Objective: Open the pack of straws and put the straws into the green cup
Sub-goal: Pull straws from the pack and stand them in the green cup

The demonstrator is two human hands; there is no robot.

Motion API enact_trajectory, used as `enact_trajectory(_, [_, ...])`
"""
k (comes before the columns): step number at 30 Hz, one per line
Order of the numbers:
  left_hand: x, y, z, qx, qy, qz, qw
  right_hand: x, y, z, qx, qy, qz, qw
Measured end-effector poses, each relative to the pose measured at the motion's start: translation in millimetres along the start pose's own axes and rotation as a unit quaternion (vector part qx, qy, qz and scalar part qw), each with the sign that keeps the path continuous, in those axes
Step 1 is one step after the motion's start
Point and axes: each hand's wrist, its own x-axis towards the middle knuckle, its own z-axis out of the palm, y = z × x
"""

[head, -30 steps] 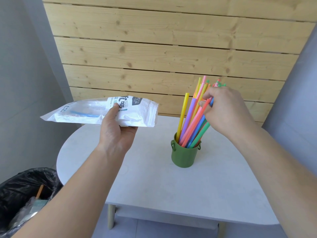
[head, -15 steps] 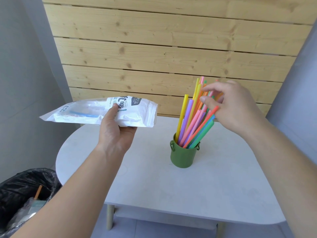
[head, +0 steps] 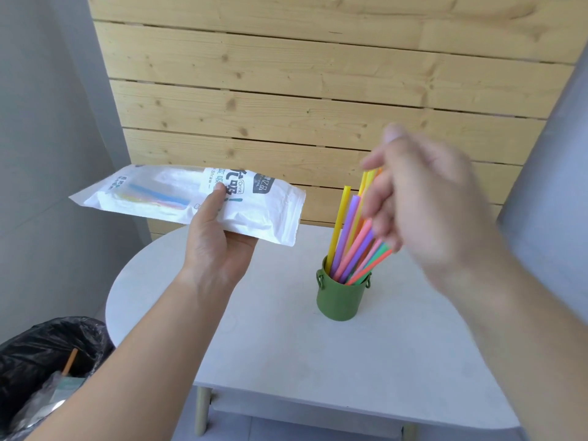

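Note:
A green cup (head: pixel 341 297) stands on the white table (head: pixel 286 361) and holds several coloured straws (head: pixel 350 237) that lean to the right. My left hand (head: pixel 216 246) grips a white plastic straw pack (head: pixel 152 198) above the table's left side, thumb on top; a few straws show inside it. My right hand (head: pixel 423 198) hovers blurred above and right of the straws, fingers spread and holding nothing. It hides the upper ends of some straws.
A bin lined with a black bag (head: pixel 47 370) with rubbish in it stands at the lower left beside the table. A wooden plank wall (head: pixel 318 90) rises right behind the table. Grey walls close both sides.
My right hand has let go of the straw bunch and lifted up and to the right with fingers spread. The straws now rest in the cup. The left hand still holds the pack.

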Motion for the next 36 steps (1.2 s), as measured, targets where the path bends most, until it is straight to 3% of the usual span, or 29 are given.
enact_trajectory(2, [-3, 4, 4, 0.019, -0.023, 0.019, 0.999, -16, 10, 24, -0.025, -0.080, 0.081, 0.993])
enact_trajectory(4, [-6, 8, 7, 0.057, -0.057, 0.042, 0.996, -25, 28, 47, 0.021, -0.113, 0.163, 0.980])
enact_trajectory(6, [-10, 11, 10, 0.108, -0.095, 0.055, 0.988, -26, 47, 65, 0.144, -0.110, 0.253, 0.950])
enact_trajectory(8, [-14, 10, 12, 0.175, -0.132, 0.063, 0.974, -23, 58, 75, 0.308, -0.086, 0.327, 0.889])
enact_trajectory(10, [-18, 9, 13, 0.235, -0.150, 0.060, 0.959, -20, 65, 82, 0.416, -0.079, 0.346, 0.837])
enact_trajectory(13, [-23, 9, 16, 0.277, -0.164, 0.048, 0.946, -18, 75, 91, 0.482, -0.052, 0.349, 0.802])
enact_trajectory(20, [-22, 10, 16, 0.333, -0.204, 0.042, 0.920, -21, 86, 108, 0.508, -0.008, 0.384, 0.771])
enact_trajectory(27, [-23, 14, 24, 0.325, -0.202, 0.091, 0.920, -24, 86, 109, 0.508, 0.001, 0.423, 0.750])
enact_trajectory(32, [-26, 17, 26, 0.287, -0.197, 0.101, 0.932, -23, 85, 104, 0.491, -0.020, 0.425, 0.761])
enact_trajectory(36, [-25, 18, 24, 0.282, -0.194, 0.055, 0.938, -24, 84, 105, 0.478, -0.016, 0.415, 0.774])
